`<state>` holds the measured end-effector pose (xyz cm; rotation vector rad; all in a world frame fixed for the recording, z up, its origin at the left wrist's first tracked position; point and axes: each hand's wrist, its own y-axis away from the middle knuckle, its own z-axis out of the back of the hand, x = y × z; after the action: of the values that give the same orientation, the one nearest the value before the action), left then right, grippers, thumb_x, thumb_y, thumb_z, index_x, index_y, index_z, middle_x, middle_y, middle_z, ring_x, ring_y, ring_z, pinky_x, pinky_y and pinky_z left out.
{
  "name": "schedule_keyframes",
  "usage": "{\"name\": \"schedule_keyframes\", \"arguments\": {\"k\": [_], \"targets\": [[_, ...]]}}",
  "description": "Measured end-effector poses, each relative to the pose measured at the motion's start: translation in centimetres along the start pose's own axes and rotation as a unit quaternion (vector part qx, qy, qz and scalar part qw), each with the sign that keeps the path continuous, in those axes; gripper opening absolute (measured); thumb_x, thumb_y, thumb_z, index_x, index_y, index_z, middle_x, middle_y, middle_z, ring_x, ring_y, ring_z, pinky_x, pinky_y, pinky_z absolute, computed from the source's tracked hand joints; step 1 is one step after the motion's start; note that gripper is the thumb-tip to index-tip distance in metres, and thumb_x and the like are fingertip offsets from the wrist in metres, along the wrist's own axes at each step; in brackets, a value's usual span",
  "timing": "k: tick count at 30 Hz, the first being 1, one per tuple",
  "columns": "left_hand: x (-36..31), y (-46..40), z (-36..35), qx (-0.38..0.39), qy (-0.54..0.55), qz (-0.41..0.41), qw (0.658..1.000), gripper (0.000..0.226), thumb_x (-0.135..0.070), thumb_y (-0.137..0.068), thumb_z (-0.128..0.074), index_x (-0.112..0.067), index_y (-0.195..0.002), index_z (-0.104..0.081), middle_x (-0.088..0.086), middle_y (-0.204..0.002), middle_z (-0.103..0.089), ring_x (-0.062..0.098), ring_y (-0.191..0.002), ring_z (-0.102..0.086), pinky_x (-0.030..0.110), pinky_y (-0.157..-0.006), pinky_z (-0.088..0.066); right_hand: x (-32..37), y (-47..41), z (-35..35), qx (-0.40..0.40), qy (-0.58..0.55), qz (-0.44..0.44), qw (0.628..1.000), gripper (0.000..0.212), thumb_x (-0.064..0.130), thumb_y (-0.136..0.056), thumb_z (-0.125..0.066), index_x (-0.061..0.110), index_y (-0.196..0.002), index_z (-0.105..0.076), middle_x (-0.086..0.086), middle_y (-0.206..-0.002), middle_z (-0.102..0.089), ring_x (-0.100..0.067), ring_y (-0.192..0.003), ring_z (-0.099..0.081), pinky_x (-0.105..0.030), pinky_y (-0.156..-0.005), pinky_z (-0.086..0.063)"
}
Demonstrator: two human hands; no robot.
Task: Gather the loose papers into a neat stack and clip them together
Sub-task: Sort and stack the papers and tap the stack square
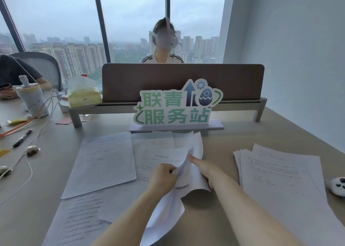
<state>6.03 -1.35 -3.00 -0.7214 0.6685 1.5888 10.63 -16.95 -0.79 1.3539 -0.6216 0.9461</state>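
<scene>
A: Your left hand [164, 174] has its fingers curled round the curled white printed sheets [184, 163] at the middle of the pale wooden desk [224, 143]. Your right hand [203, 168] lies against their right side with the thumb stretched out; whether its fingers are closed on the paper I cannot tell.

B: What could go wrong for me?

A: I'd judge the bent sheets may crease under your left hand's pinch, and the long white sheet [164, 214] drooping under your wrist could slide off the near edge. Pulling sideways might also drag the flat white pages [104, 163] to your left out of line.

B: How many of each?

A: Two hands. One fanned white paper pile [280, 174] at the right, well apart. About three flat pages at the left and centre; overlaps hide the exact count. One black pen [22, 138]. I see no clip.
</scene>
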Motion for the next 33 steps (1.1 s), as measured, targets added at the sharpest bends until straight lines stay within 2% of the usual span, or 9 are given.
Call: {"name": "schedule_keyframes", "arguments": {"k": [4,7,10,15,19,22,25,28,33], "targets": [[-0.7,0.8,-0.9,0.006,0.081,-0.019,0.996,0.024,-0.023,-0.083,-0.058,-0.012,-0.064,-0.066,-0.002,-0.055,-0.059,0.01,-0.055,-0.048,0.026,-0.058,-0.037,-0.1,-0.2,-1.0,0.003,-0.006,0.013,1.0,0.045,0.027,-0.069,-0.086,0.001,-0.103,-0.072,-0.015,-0.092,-0.075,-0.03,-0.081,-0.071,-0.037,-0.075,-0.059],[-1.2,1.2,-0.3,0.03,0.133,-0.001,0.991,0.018,-0.017,-0.076,-0.057,-0.02,-0.063,-0.069,-0.003,-0.063,-0.063,0.015,-0.062,-0.055,0.03,-0.062,-0.044,0.0,-0.1,-1.2,-0.003,0.028,0.015,0.999,0.036,0.013,-0.071,-0.081,0.002,-0.103,-0.071,-0.015,-0.092,-0.073,-0.029,-0.08,-0.07,-0.035,-0.072,-0.058],[-0.8,1.2,1.0,0.02,0.153,0.009,0.988,0.024,-0.014,-0.074,-0.055,-0.03,-0.07,-0.071,-0.004,-0.084,-0.072,0.019,-0.086,-0.066,0.038,-0.086,-0.055,0.0,-0.3,-1.0,-0.026,0.068,0.017,0.997,0.035,0.002,-0.071,-0.073,0.003,-0.106,-0.067,-0.015,-0.099,-0.072,-0.033,-0.089,-0.068,-0.042,-0.086,-0.057],[1.4,0.9,4.0,-0.073,0.03,0.03,0.996,0.028,-0.011,-0.087,-0.051,-0.026,-0.103,-0.069,-0.004,-0.113,-0.064,0.016,-0.103,-0.058,0.027,-0.081,-0.044,-0.2,-0.7,0.6,-0.019,0.046,0.028,0.998,0.044,-0.006,-0.07,-0.076,-0.002,-0.112,-0.065,-0.017,-0.105,-0.072,-0.035,-0.094,-0.069,-0.047,-0.093,-0.055],[3.8,0.5,5.3,-0.094,-0.151,0.07,0.981,0.041,-0.034,-0.089,-0.049,-0.035,-0.129,-0.056,-0.006,-0.146,-0.046,0.022,-0.132,-0.041,0.043,-0.112,-0.028,-0.2,-0.2,3.2,0.007,0.045,0.016,0.999,0.038,-0.003,-0.072,-0.077,0.0,-0.108,-0.066,-0.016,-0.106,-0.073,-0.036,-0.098,-0.068,-0.048,-0.096,-0.053],[4.4,0.7,5.3,-0.05,-0.17,0.115,0.977,0.057,-0.044,-0.087,-0.046,-0.036,-0.144,-0.04,-0.004,-0.157,-0.031,0.022,-0.144,-0.025,0.049,-0.118,-0.016,-0.5,0.3,4.1,0.043,0.039,-0.002,0.998,0.028,0.0,-0.075,-0.077,-0.001,-0.102,-0.072,-0.016,-0.103,-0.074,-0.034,-0.097,-0.069,-0.045,-0.094,-0.053],[3.9,1.2,4.9,-0.008,-0.198,0.099,0.975,0.075,-0.046,-0.08,-0.054,-0.033,-0.15,-0.029,-0.001,-0.16,-0.023,0.021,-0.148,-0.017,0.05,-0.119,-0.012,-0.6,0.8,3.5,0.066,0.056,0.009,0.996,0.024,0.004,-0.075,-0.079,0.003,-0.098,-0.073,-0.011,-0.103,-0.074,-0.03,-0.095,-0.068,-0.038,-0.085,-0.054],[3.5,1.5,4.8,0.035,-0.218,0.083,0.972,0.091,-0.045,-0.073,-0.06,-0.031,-0.153,-0.02,0.001,-0.162,-0.015,0.022,-0.149,-0.013,0.047,-0.12,-0.012,-0.4,1.1,2.8,0.072,0.078,0.024,0.994,0.027,-0.001,-0.078,-0.076,0.004,-0.103,-0.07,-0.006,-0.094,-0.073,-0.024,-0.084,-0.067,-0.029,-0.063,-0.05],[3.6,2.1,5.5,0.082,-0.259,0.033,0.962,0.095,-0.048,-0.077,-0.06,-0.021,-0.155,-0.013,0.004,-0.162,-0.015,0.026,-0.148,-0.014,0.04,-0.12,-0.017,-0.6,1.6,2.8,0.07,0.071,0.028,0.995,0.018,-0.005,-0.079,-0.073,0.005,-0.095,-0.07,-0.008,-0.089,-0.074,-0.027,-0.079,-0.07,-0.029,-0.06,-0.054]]}}
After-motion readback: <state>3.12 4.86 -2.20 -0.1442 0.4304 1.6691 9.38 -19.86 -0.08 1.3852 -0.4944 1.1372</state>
